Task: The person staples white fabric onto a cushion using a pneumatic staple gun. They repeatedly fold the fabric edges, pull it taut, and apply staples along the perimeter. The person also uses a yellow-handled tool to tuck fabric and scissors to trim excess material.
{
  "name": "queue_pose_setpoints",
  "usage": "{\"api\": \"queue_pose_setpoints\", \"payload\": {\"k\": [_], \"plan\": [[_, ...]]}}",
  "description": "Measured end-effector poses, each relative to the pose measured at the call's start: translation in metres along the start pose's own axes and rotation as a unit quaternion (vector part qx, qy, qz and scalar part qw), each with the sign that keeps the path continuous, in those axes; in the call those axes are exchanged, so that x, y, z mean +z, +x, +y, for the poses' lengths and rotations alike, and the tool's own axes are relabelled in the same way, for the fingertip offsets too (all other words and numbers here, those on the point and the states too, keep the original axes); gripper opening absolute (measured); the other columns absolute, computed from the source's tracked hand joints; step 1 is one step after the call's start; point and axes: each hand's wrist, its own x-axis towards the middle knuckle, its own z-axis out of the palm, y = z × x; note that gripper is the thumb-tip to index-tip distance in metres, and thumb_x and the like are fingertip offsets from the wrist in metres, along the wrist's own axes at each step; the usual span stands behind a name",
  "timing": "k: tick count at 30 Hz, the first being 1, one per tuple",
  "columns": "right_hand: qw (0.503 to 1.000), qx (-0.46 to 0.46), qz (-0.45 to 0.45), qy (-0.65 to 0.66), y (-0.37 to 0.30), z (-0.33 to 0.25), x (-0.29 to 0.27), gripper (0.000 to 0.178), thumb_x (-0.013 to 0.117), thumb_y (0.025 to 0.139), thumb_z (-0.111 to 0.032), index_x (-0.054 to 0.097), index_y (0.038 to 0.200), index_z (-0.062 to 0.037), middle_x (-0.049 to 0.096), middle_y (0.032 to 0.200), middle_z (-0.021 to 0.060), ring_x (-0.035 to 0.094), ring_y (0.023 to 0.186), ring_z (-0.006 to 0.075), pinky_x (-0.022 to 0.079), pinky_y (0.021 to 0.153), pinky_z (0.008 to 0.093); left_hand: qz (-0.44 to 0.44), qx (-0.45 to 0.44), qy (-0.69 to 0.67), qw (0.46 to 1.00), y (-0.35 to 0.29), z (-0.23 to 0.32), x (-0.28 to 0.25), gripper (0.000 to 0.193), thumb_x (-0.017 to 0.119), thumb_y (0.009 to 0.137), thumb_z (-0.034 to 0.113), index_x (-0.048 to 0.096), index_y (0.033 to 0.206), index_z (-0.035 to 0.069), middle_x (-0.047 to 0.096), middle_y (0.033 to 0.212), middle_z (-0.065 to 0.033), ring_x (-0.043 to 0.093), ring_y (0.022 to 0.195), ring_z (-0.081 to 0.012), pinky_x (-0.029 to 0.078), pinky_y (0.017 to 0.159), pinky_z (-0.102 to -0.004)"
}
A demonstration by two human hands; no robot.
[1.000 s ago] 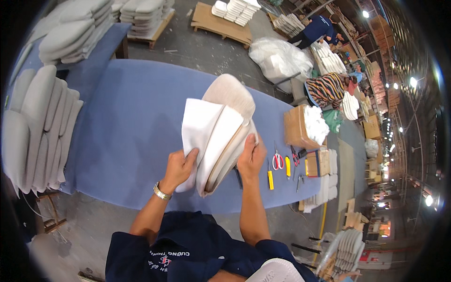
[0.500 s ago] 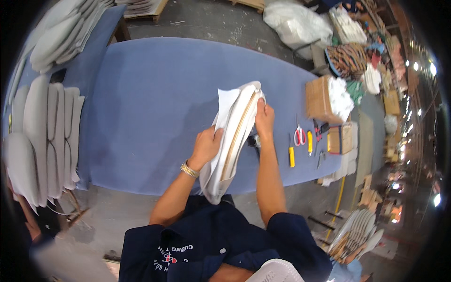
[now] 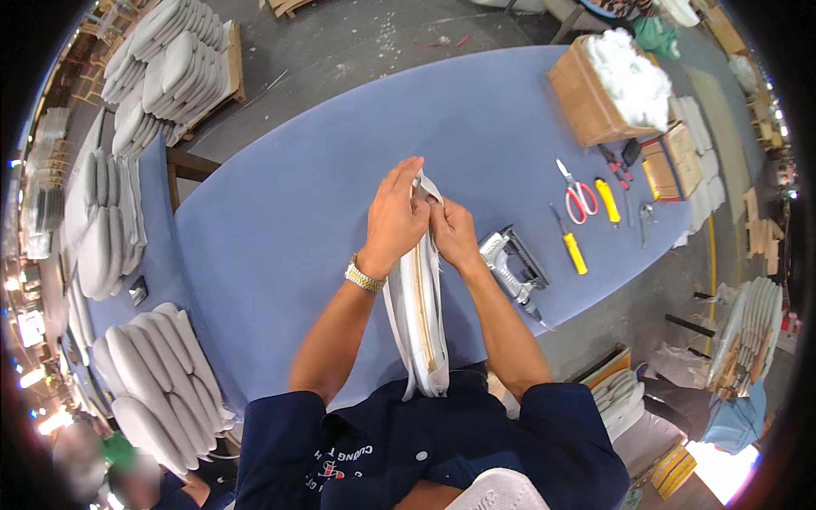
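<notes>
A long chair pad (image 3: 414, 327) stands on its edge between my arms, its near end against my shirt. Light grey fabric wraps it, and a tan, wood-like strip shows along the open edge between white layers. My left hand (image 3: 397, 217) is at the pad's far end, its fingers reaching up and partly hiding the fabric there. Close beside it, my right hand (image 3: 453, 234) pinches the fabric edge at the same end. To the right of my right forearm, a silver and black staple gun (image 3: 512, 268) lies on the blue-covered table (image 3: 289, 212).
On the table's right lie a yellow-handled screwdriver (image 3: 574, 252), red-handled scissors (image 3: 580, 200), a yellow cutter (image 3: 608, 200) and red pliers (image 3: 618, 170). Behind them stands a cardboard box (image 3: 586, 98) of white stuffing. Grey pads (image 3: 157, 374) are stacked at the left. A person (image 3: 722, 416) is at the lower right.
My left hand has gone from the pad's left side to its far end, meeting my right hand there. The pad stands straighter and nearer me. The view has shifted, showing the whole staple gun.
</notes>
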Motion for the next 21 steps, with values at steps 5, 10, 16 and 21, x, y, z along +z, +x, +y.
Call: {"api": "queue_pose_setpoints", "payload": {"k": [5,10,16,21], "plan": [[0.998,-0.006,-0.021,0.051,0.01,0.013,0.01,0.036,0.052,0.107,-0.032,0.071,0.113,-0.0027,0.069,0.077,0.0145,0.066,0.069,0.0248,0.051,0.067,0.0416,0.016,0.019,0.024,0.999,0.003,-0.007,-0.011,0.042,0.059,0.087,0.0,0.068,0.128,0.004,0.066,0.138,-0.0157,0.065,0.123,-0.0355,0.053,0.103,-0.0418],[0.994,-0.014,-0.097,0.052,0.046,-0.006,0.0,0.048,0.051,0.106,-0.044,0.072,0.102,-0.0003,0.073,0.081,0.0165,0.071,0.074,0.0302,0.052,0.069,0.0435,0.026,0.003,0.07,0.997,0.014,0.0,-0.022,0.031,0.064,0.089,0.003,0.074,0.119,0.006,0.07,0.132,-0.0144,0.069,0.116,-0.034,0.056,0.097,-0.0406],[0.994,-0.054,-0.097,0.009,0.068,-0.019,0.005,0.052,0.052,0.106,-0.044,0.074,0.097,0.0022,0.073,0.078,0.0185,0.072,0.074,0.0319,0.052,0.07,0.0437,0.065,0.007,0.105,0.992,0.018,-0.012,-0.024,0.018,0.07,0.094,0.009,0.074,0.111,0.003,0.076,0.119,-0.0127,0.074,0.098,-0.0274,0.059,0.085,-0.0363],[0.993,-0.055,-0.056,0.094,0.055,-0.006,0.024,0.051,0.051,0.107,-0.042,0.073,0.096,0.0024,0.072,0.078,0.019,0.071,0.074,0.0314,0.052,0.072,0.0433,0.086,-0.048,0.055,0.994,0.013,-0.008,-0.028,0.014,0.068,0.098,0.009,0.073,0.106,-0.001,0.078,0.114,-0.0118,0.074,0.094,-0.0217,0.058,0.085,-0.0346]]}}
